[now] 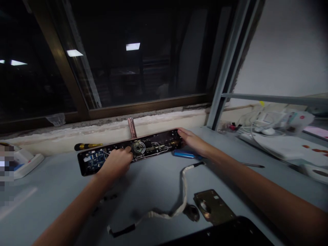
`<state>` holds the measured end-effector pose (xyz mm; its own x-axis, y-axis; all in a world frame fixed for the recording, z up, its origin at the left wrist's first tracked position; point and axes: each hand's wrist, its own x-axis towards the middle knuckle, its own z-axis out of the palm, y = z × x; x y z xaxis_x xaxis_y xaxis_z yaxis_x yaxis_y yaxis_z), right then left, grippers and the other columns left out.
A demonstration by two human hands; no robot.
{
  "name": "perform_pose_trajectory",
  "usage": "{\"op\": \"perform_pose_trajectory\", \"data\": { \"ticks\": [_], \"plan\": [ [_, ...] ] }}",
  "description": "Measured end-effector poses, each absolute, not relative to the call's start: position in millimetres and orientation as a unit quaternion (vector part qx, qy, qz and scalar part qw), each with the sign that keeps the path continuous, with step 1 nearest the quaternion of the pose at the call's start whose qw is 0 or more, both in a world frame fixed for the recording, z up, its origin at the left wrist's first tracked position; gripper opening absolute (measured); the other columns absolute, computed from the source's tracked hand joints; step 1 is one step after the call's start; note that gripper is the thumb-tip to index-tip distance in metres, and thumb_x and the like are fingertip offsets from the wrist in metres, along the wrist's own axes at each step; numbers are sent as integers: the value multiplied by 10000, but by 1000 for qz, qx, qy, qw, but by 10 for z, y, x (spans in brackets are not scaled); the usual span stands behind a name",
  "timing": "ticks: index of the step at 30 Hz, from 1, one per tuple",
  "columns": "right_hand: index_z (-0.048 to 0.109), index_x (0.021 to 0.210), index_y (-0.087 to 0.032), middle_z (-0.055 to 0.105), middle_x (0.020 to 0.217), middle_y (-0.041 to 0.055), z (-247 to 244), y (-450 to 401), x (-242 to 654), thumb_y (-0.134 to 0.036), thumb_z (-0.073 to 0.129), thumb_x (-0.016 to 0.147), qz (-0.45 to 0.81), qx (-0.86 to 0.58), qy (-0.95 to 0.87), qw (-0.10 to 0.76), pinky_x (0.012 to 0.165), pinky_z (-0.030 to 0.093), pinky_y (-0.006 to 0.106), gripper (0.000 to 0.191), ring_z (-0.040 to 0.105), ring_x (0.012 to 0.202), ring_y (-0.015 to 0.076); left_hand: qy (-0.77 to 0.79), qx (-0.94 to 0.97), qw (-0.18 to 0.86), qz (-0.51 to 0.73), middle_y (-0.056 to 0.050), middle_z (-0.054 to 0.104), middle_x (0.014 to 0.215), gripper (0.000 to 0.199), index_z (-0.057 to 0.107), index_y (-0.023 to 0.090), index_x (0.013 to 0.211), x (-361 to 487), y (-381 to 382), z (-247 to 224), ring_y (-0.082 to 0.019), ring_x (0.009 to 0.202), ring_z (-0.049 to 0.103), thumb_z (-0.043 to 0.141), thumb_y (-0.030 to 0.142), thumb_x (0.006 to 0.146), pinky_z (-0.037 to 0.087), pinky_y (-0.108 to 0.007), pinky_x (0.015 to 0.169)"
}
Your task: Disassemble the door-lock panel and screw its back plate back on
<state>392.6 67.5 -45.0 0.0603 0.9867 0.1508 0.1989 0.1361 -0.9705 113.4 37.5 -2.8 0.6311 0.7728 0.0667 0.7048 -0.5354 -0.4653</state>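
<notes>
A long black device housing (151,155) lies slanted near the wall, its inside facing up. A blue circuit board (96,159) shows at its left end, and a round metal part with white wires (139,147) sits near its middle. My left hand (118,160) is over the left half of the housing, fingers curled down into it; what the fingertips pinch, if anything, is hidden. At the right end, my right hand (191,140) grips the housing, thumb and fingers at its edge. A blue-handled tool (186,154) rests just below that hand.
A white wrapped cable (185,188), a brass-coloured plate (214,206) and a dark round part (192,212) lie in front. A black panel (225,234) is at the bottom edge. Behind are a yellow-black screwdriver (88,146) and a copper-coloured cylinder (132,127). White cables (263,119) crowd the right.
</notes>
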Motion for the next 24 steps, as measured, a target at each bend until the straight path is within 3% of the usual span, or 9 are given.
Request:
{"op": "perform_pose_trajectory", "data": {
  "ticks": [18, 24],
  "plan": [
    [555, 1055, -204, 583, 808, 23, -436, 669, 3923, -395, 426, 826, 389, -532, -562, 500, 508, 397, 234, 325, 488, 627, 130, -427, -869, 242, 56, -124, 636, 871, 250, 648, 116, 845, 1127, 355, -38, -248, 787, 654, 429, 21, 771, 487, -313, 586],
    [550, 1039, -208, 544, 756, 12, -437, 668, 3926, -376, 401, 835, 397, -527, -562, 498, 492, 391, 227, 303, 468, 606, 124, -436, -864, 248, 49, -123, 620, 898, 250, 626, 117, 886, 1086, 344, -37, -249, 800, 647, 391, 51, 835, 491, -320, 591]
  ]
}}
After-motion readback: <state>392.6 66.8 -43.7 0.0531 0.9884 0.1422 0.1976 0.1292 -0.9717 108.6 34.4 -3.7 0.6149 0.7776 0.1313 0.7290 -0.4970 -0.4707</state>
